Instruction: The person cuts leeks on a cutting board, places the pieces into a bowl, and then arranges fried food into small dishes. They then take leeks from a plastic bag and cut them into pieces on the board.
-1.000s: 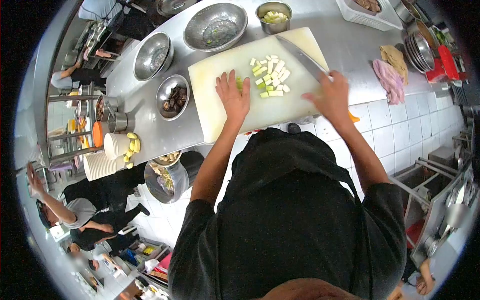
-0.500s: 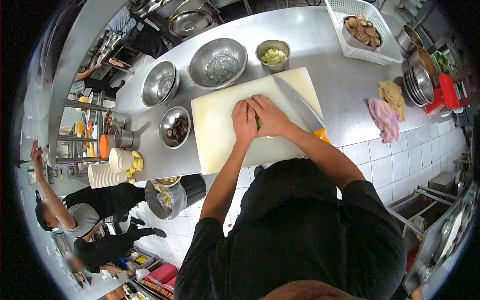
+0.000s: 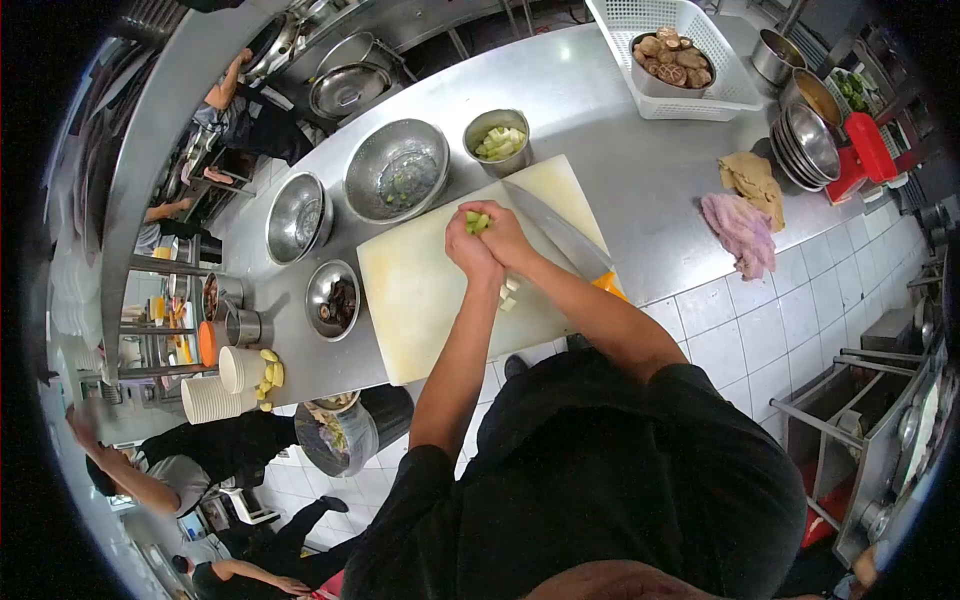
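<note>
My left hand [image 3: 468, 248] and my right hand [image 3: 507, 240] are cupped together above the white cutting board [image 3: 410, 300]. Pale green chopped vegetable pieces [image 3: 477, 222] show between the fingers of both. A few whitish cut pieces [image 3: 509, 294] lie on the board by my right wrist. To the right, a large knife [image 3: 560, 233] with an orange handle [image 3: 609, 286] rests across the board, apart from my hands. Just beyond the board's far edge stands a metal pot [image 3: 512, 166] containing similar chopped pieces [image 3: 500, 142].
A perforated metal bowl [image 3: 365, 195], another metal bowl [image 3: 287, 240] and a small bowl of dark mushrooms [image 3: 338, 303] stand left. Far right are a white basket [image 3: 720, 105] with mushrooms, cloths [image 3: 738, 228] and stacked bowls [image 3: 805, 145]. Co-workers [image 3: 190, 460] stand to the left.
Both hands have come up from the board and now hold the green pieces between them. Whitish pieces now show on the board. The camera view has shifted, and the co-workers at left have moved.
</note>
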A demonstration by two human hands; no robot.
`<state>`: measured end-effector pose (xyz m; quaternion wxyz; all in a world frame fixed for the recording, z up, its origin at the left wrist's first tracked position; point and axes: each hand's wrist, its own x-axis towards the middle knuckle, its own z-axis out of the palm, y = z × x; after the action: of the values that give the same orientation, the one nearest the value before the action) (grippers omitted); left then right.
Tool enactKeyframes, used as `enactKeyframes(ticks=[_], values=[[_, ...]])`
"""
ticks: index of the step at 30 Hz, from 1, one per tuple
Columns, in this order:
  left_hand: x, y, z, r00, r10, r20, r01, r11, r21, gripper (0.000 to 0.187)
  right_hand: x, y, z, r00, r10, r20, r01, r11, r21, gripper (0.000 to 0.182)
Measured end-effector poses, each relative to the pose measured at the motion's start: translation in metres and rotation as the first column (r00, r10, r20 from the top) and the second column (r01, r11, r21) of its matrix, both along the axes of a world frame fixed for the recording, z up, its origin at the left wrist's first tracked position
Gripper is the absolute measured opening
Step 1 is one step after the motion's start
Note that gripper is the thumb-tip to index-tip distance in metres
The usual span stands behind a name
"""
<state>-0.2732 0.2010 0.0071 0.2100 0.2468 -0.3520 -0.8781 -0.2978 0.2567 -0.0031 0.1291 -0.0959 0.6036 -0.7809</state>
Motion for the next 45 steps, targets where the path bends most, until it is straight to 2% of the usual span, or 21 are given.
enactKeyframes(ticks=[2,5,9,12,15,18,19,22,23,25,26,28,29,32,33,36,37,40,43,44,45], values=[[-0.015,0.006,0.006,0.997,0.076,-0.002,-0.076,0.995,-0.059,0.024,-0.010,0.002,0.004,0.999,-0.038,-0.003,0.038,0.997,-0.070,0.041],[-0.049,0.012,0.030,0.991,0.043,-0.125,-0.059,0.989,-0.133,0.024,-0.038,0.013,0.037,0.976,-0.161,-0.149,0.164,0.986,0.010,0.039],[-0.122,0.010,0.063,0.967,-0.098,-0.236,0.072,0.990,-0.118,0.024,-0.103,0.022,0.075,0.925,-0.253,-0.282,0.275,0.960,0.041,0.035],[-0.165,-0.002,0.059,0.966,-0.202,-0.164,0.170,0.967,-0.190,0.035,-0.145,0.022,0.067,0.904,-0.295,-0.310,0.319,0.947,0.030,0.032],[-0.172,-0.010,0.049,0.967,-0.253,0.011,0.246,0.930,-0.273,0.041,-0.162,0.030,0.056,0.971,-0.217,-0.102,0.219,0.976,0.012,0.029],[-0.169,-0.023,0.040,0.948,-0.317,0.032,0.301,0.855,-0.422,0.050,-0.173,0.037,0.045,0.987,-0.157,-0.035,0.151,0.979,-0.138,0.025],[-0.161,-0.030,0.044,0.949,-0.311,0.052,0.289,0.792,-0.537,0.050,-0.170,0.037,0.048,0.985,-0.167,-0.042,0.155,0.967,-0.201,0.024],[-0.125,-0.047,0.057,0.951,-0.277,0.135,0.275,0.561,-0.781,0.047,-0.147,0.047,0.060,0.961,-0.222,-0.164,0.232,0.972,0.043,0.026],[-0.098,-0.051,0.063,0.947,-0.262,0.186,0.297,0.492,-0.819,0.045,-0.118,0.056,0.075,0.942,-0.210,-0.260,0.276,0.927,0.253,0.027],[-0.056,-0.058,0.054,0.928,-0.254,0.273,0.357,0.391,-0.848,0.039,-0.046,0.067,0.080,0.908,-0.072,-0.413,0.249,0.885,0.392,0.035],[-0.038,-0.062,0.036,0.912,-0.265,0.313,0.395,0.363,-0.844,0.035,-0.004,0.069,0.075,0.914,0.062,-0.402,0.159,0.855,0.493,0.044],[-0.014,-0.060,0.005,0.941,-0.229,0.247,0.275,0.098,-0.956,0.034,0.068,0.072,0.055,0.853,0.300,-0.428,0.070,0.746,0.662,0.065],[-0.007,-0.057,-0.005,0.954,-0.218,0.204,0.201,-0.036,-0.979,0.033,0.088,0.070,0.045,0.843,0.305,-0.443,0.118,0.699,0.705,0.071],[0.017,-0.049,-0.011,0.932,-0.230,0.280,0.270,-0.073,-0.960,0.033,0.112,0.062,0.024,0.807,0.329,-0.491,0.228,0.594,0.772,0.089],[0.027,-0.048,-0.011,0.905,-0.284,0.318,0.344,0.044,-0.938,0.032,0.110,0.058,0.017,0.792,0.336,-0.510,0.241,0.594,0.767,0.094],[0.066,-0.034,0.002,0.873,-0.301,0.384,0.447,0.178,-0.877,0.034,0.095,0.046,0.008,0.748,0.402,-0.527,0.273,0.537,0.798,0.095],[0.076,-0.033,0.006,0.896,-0.254,0.365,0.415,0.187,-0.890,0.040,0.092,0.041,0.007,0.733,0.431,-0.526,0.284,0.509,0.813,0.093],[0.096,-0.032,0.023,0.946,-0.208,0.248,0.322,0.528,-0.786,0.042,0.085,0.032,0.007,0.640,0.477,-0.603,0.325,0.543,0.775,0.071],[0.109,-0.050,0.017,0.954,-0.107,0.281,0.291,0.568,-0.770,0.040,0.075,0.018,0.001,0.561,0.478,-0.676,0.288,0.652,0.701,0.040],[0.114,-0.055,0.011,0.953,-0.066,0.295,0.276,0.592,-0.758,0.039,0.073,0.014,0.001,0.555,0.512,-0.656,0.280,0.627,0.727,0.034],[0.119,-0.060,0.005,0.961,-0.003,0.275,0.232,0.546,-0.805,0.036,0.070,0.010,0.000,0.548,0.545,-0.634,0.274,0.600,0.752,0.028]])
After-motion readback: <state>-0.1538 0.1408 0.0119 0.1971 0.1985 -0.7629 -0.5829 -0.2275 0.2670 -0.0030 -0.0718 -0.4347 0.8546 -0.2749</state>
